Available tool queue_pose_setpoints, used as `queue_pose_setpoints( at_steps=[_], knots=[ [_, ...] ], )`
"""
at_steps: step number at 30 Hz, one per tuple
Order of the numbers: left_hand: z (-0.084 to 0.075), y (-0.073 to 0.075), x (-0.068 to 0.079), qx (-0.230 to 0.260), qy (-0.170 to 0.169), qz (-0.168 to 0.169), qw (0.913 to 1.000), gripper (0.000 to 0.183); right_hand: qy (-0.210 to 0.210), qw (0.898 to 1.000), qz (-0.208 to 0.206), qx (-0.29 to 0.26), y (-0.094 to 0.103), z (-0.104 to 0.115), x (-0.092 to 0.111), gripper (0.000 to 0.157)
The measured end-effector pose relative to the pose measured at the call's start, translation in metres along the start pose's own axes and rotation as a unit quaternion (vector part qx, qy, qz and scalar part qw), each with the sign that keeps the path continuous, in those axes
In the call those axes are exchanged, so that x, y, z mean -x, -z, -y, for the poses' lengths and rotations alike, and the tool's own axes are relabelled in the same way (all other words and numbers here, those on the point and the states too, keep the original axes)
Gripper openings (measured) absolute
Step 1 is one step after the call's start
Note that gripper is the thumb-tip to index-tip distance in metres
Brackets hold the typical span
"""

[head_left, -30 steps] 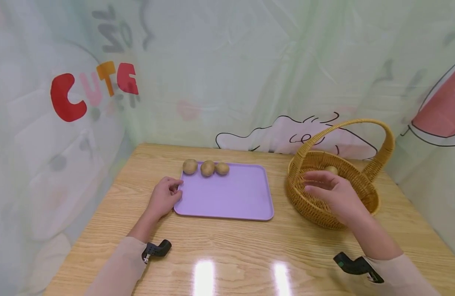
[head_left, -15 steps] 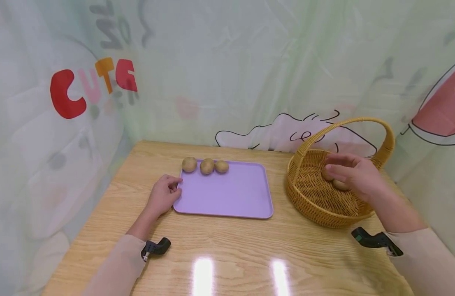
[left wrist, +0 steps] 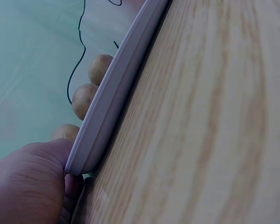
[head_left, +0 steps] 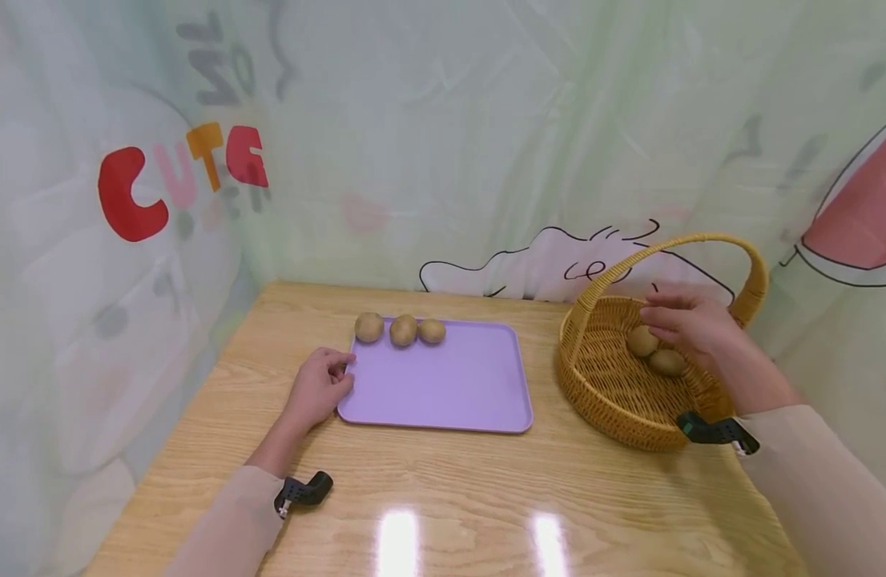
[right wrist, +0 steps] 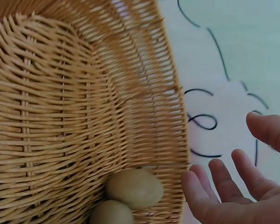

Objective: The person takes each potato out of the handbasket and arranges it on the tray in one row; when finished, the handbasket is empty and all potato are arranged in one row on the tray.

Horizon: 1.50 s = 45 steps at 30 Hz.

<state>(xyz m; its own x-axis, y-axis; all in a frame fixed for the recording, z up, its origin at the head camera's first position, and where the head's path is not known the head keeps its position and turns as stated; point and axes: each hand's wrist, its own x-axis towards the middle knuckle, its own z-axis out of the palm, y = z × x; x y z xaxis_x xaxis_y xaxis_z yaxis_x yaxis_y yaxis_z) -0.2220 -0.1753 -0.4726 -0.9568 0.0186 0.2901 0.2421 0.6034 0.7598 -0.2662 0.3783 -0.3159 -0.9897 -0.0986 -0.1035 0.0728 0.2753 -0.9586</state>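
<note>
My left hand grips the left rim of a purple tray; in the left wrist view the thumb lies over the tray's edge with fingers below it. Along the tray's back edge sit three brown potatoes: one at the corner, a middle one and a right one. My right hand hovers over the back right of a wicker basket, fingers loosely spread and holding nothing. Inside the basket, beside that hand, rest two potatoes, one touching the other.
The basket's tall arched handle rises over the right hand's side. A light wooden table carries both tray and basket. Behind it hangs a printed curtain close to the table's back edge.
My right hand has moved from above the basket's middle toward its back right, and its fingers are clear of the potatoes, both now in plain view. The left hand and tray have stayed put.
</note>
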Motion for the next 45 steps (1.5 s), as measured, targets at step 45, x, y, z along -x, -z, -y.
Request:
queue_pose_setpoints(
  at_steps=[45],
  knots=[
    [0.005,-0.003,-0.003,-0.005,-0.006,-0.006,1.0,0.026,0.057,0.906,0.064,0.414,-0.024,-0.046,-0.043,0.04]
  ],
)
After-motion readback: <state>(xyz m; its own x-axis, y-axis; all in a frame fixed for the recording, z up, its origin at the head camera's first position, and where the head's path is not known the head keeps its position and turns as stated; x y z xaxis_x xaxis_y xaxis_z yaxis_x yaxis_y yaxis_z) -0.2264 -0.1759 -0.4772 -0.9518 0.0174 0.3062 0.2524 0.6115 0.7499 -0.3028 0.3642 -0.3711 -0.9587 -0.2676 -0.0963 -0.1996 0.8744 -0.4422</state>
